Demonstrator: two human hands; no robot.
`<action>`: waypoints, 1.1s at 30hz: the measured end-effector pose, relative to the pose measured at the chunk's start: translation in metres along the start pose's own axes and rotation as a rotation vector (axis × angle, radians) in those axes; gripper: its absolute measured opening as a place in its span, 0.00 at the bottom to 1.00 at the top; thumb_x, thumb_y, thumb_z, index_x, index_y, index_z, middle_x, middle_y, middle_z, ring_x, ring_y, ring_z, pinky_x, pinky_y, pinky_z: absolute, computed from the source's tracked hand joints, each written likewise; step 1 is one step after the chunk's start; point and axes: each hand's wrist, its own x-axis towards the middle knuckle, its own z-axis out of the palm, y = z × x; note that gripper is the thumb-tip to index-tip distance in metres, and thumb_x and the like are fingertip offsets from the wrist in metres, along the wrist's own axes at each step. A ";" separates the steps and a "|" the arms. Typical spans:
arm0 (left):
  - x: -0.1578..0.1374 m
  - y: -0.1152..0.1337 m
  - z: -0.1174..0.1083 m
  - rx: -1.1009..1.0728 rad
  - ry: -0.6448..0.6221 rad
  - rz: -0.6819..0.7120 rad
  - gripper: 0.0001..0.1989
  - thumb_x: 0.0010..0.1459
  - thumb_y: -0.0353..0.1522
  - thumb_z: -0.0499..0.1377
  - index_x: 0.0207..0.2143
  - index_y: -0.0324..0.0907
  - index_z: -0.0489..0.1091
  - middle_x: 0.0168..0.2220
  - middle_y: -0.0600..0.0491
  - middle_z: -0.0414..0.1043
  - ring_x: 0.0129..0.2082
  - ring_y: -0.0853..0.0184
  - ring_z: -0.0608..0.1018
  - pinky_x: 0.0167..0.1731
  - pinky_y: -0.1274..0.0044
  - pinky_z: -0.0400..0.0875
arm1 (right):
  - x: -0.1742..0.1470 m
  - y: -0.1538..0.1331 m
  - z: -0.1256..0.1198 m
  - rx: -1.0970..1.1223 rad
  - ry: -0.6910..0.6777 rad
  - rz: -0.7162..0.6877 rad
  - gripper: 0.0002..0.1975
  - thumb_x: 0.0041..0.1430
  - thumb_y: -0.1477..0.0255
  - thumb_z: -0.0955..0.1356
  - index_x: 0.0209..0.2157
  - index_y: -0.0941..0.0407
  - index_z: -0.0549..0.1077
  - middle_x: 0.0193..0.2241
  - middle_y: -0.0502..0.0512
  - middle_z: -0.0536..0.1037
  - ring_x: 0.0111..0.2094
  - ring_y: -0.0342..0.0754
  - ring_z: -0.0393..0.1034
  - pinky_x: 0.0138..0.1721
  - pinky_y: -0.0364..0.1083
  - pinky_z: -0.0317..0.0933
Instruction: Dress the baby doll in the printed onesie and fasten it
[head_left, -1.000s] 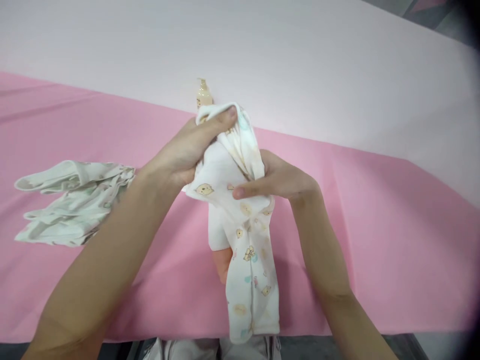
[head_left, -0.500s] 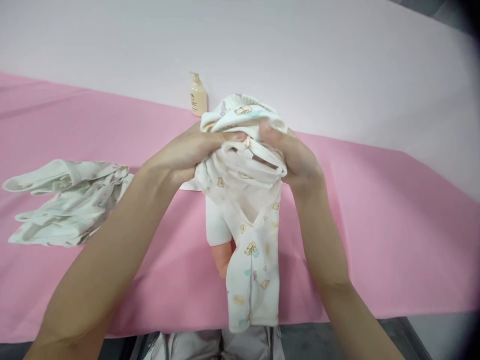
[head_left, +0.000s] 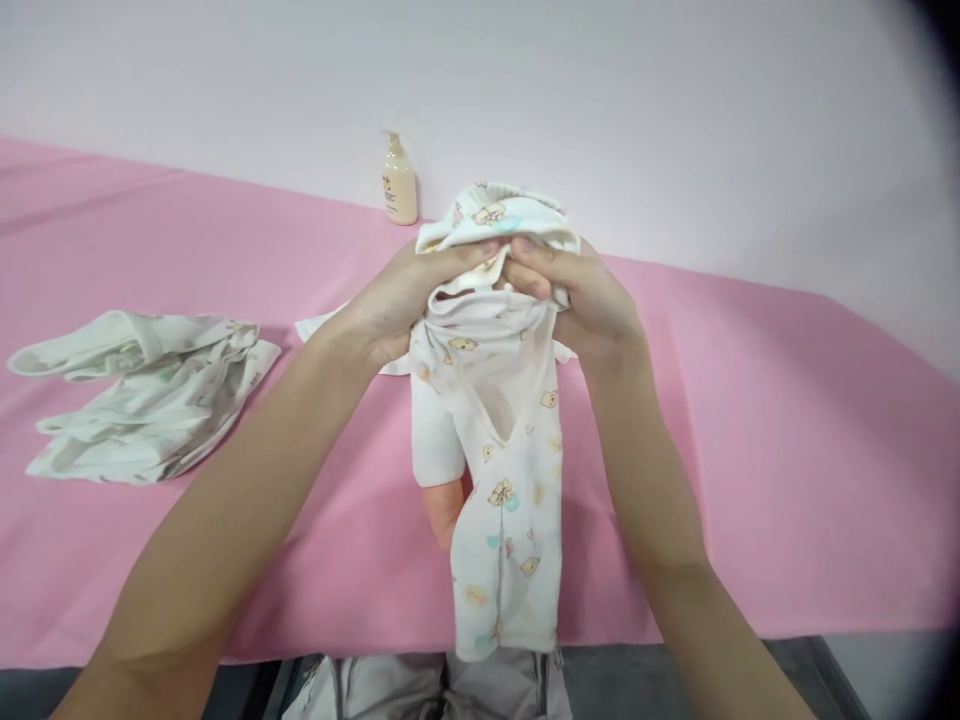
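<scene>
Bunched fabric of a white bear-print baby garment [head_left: 525, 400] is gripped between both my hands above the table. My left hand [head_left: 397, 300] closes on its left side, thumb pressed on the folds. From the right, my right hand [head_left: 592, 300] pinches the same bunch, its thumb near the left one. A tube of the garment hangs down toward me to the table's front edge. Beside that tube a doll's limb [head_left: 445, 510] shows, orange-toned below a white covering [head_left: 436, 440]. The rest of the doll is hidden under the cloth.
Another printed baby garment [head_left: 150, 400] lies crumpled at the left on the pink tablecloth [head_left: 787, 450]. A cream pump bottle [head_left: 400, 185] stands at the back against the white wall. White cloth [head_left: 319, 322] pokes out behind my left wrist.
My right fingers have come in closer to my left thumb and under the fold of the garment. The upper opening has been gathered narrower, and white cloth now shows beside my left wrist.
</scene>
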 end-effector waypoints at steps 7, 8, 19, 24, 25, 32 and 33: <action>-0.005 0.008 -0.002 0.109 -0.141 0.058 0.12 0.55 0.31 0.69 0.43 0.39 0.78 0.50 0.47 0.78 0.52 0.58 0.79 0.50 0.71 0.75 | 0.005 0.005 -0.002 0.077 0.002 0.031 0.34 0.56 0.47 0.70 0.15 0.51 0.49 0.18 0.48 0.58 0.22 0.42 0.59 0.30 0.46 0.66; -0.005 0.007 -0.003 0.091 -0.118 0.025 0.14 0.55 0.30 0.69 0.45 0.39 0.77 0.49 0.47 0.78 0.52 0.57 0.79 0.51 0.70 0.76 | 0.005 0.005 -0.004 0.073 -0.003 0.039 0.34 0.56 0.47 0.70 0.16 0.51 0.47 0.16 0.46 0.54 0.21 0.42 0.56 0.29 0.46 0.64; -0.007 -0.014 -0.056 0.242 -0.123 -0.154 0.18 0.53 0.40 0.67 0.43 0.40 0.75 0.38 0.46 0.80 0.42 0.54 0.82 0.43 0.65 0.77 | -0.011 -0.008 -0.014 -0.180 0.037 0.196 0.19 0.48 0.57 0.78 0.31 0.53 0.72 0.18 0.44 0.64 0.20 0.44 0.62 0.25 0.47 0.67; 0.000 -0.054 -0.080 0.942 0.144 -0.018 0.17 0.56 0.24 0.56 0.47 0.39 0.75 0.46 0.43 0.79 0.49 0.55 0.79 0.51 0.62 0.73 | -0.011 -0.010 -0.024 -0.161 0.102 0.126 0.18 0.50 0.59 0.79 0.29 0.53 0.71 0.20 0.46 0.65 0.22 0.44 0.64 0.31 0.49 0.69; 0.001 -0.062 -0.082 1.148 0.136 0.027 0.21 0.55 0.22 0.54 0.49 0.39 0.75 0.49 0.42 0.77 0.51 0.54 0.78 0.52 0.61 0.71 | -0.011 -0.011 -0.025 -0.156 0.093 0.111 0.17 0.50 0.60 0.79 0.28 0.53 0.71 0.20 0.46 0.66 0.22 0.44 0.63 0.30 0.48 0.68; -0.036 -0.093 -0.086 1.683 -0.060 0.265 0.23 0.66 0.25 0.48 0.62 0.38 0.64 0.62 0.37 0.67 0.61 0.51 0.71 0.57 0.58 0.67 | -0.014 -0.017 -0.029 -0.176 0.015 0.090 0.14 0.52 0.65 0.78 0.24 0.54 0.72 0.17 0.47 0.69 0.21 0.44 0.65 0.27 0.45 0.65; -0.046 -0.095 -0.084 1.667 -0.070 0.324 0.23 0.66 0.26 0.50 0.63 0.36 0.63 0.64 0.35 0.64 0.64 0.49 0.68 0.59 0.56 0.66 | -0.014 -0.018 -0.029 -0.184 -0.004 0.092 0.12 0.53 0.66 0.77 0.25 0.54 0.74 0.17 0.47 0.70 0.22 0.44 0.66 0.27 0.45 0.65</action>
